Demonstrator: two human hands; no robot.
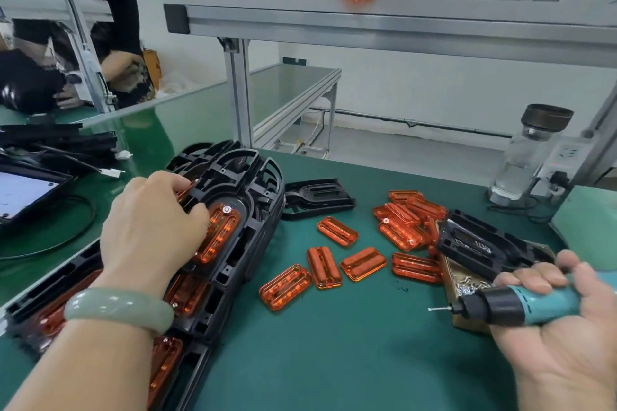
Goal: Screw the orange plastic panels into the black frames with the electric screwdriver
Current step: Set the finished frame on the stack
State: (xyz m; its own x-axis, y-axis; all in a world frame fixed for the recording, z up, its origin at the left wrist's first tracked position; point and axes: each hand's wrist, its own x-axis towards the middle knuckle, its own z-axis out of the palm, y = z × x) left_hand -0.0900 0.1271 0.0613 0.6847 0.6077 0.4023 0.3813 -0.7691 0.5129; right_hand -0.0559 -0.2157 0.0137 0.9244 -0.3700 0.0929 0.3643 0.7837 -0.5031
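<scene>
My left hand [150, 227] presses down on a stack of black frames [247, 207] at the left, fingers on the top frame beside its orange panel [222, 232], which has a screw at its upper end. My right hand [564, 320] holds the teal and black electric screwdriver [514, 305] at the lower right, its bit pointing left with a screw on the tip, well apart from the frames. Several loose orange panels [362, 264] lie on the green mat between my hands, with a heap of them [407, 220] further back.
A box of screws [467, 287] and a black frame [477, 245] sit by my right hand. An empty black frame [317, 198] lies behind the panels. A glass bottle [527, 157] stands at the far right, a tablet [23, 190] at the left. Another person works at the far left.
</scene>
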